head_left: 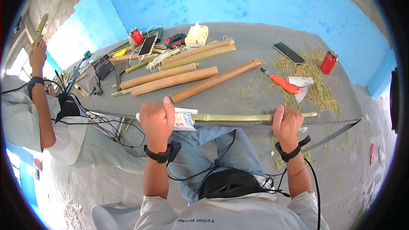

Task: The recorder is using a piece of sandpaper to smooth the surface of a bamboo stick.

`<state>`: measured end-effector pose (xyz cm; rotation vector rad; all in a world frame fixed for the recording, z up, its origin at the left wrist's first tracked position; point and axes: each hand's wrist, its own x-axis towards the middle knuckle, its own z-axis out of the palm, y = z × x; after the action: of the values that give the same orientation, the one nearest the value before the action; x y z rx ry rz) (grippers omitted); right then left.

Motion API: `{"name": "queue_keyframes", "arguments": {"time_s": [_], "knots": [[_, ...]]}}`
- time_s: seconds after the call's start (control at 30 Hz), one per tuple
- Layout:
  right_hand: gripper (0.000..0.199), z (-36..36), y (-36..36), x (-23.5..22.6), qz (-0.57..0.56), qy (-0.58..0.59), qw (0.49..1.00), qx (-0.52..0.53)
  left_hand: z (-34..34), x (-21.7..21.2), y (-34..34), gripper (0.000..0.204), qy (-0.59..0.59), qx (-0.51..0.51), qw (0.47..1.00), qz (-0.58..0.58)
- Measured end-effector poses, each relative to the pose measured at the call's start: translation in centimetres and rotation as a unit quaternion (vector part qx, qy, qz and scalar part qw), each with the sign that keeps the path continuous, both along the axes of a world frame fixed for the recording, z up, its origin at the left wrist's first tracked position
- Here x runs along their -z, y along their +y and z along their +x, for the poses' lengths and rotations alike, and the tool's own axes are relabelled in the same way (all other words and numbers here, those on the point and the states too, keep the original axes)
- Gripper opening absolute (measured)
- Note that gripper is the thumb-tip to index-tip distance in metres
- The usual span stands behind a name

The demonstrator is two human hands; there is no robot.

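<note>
A slim green bamboo strip lies level in front of my body, at the near edge of the table. My left hand is closed round a piece of sandpaper, white-backed with printing, wrapped about the strip's left part. The strip's left end is hidden by that hand and the paper. My right hand grips the strip near its right end, and a short tip sticks out beyond the fist. Both thumbs point away from me.
Bamboo lengths lie mid-table. An orange-handled knife, sandpaper scraps, green shavings, a phone and a red can are at right. At left, another person raises a bamboo strip; cables hang nearby.
</note>
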<state>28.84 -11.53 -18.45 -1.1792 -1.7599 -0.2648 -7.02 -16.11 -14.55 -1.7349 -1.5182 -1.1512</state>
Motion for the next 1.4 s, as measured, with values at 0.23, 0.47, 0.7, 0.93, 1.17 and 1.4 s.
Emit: {"name": "queue_keyframes", "arguments": {"time_s": [0.23,0.47,0.7,0.93,1.17,1.4], "knots": [[0.045,0.2,0.4,0.5,0.016,-0.002,1.0,0.025,1.2,0.8,0.3,0.047,0.01,0.007,1.0,0.0],[0.046,-0.3,0.1,0.4,0.033,0.005,0.999,0.017,6.1,0.9,1.0,0.051,0.044,0.075,0.994,-0.071],[0.047,0.1,0.3,0.4,0.024,-0.019,0.999,0.012,-1.5,0.7,0.2,0.055,-0.02,0.006,0.985,-0.169],[0.048,-0.1,0.6,0.3,0.05,-0.016,0.999,0.013,4.6,0.4,1.6,0.052,0.051,0.096,0.99,-0.088],[0.046,0.1,0.3,0.9,0.034,-0.019,0.999,0.004,-0.2,1.0,1.4,0.053,0.091,0.045,0.988,-0.115],[0.046,0.3,0.6,0.8,0.05,-0.011,0.999,0.008,-1.4,0.1,1.0,0.054,0.03,0.027,0.997,-0.071]]}}
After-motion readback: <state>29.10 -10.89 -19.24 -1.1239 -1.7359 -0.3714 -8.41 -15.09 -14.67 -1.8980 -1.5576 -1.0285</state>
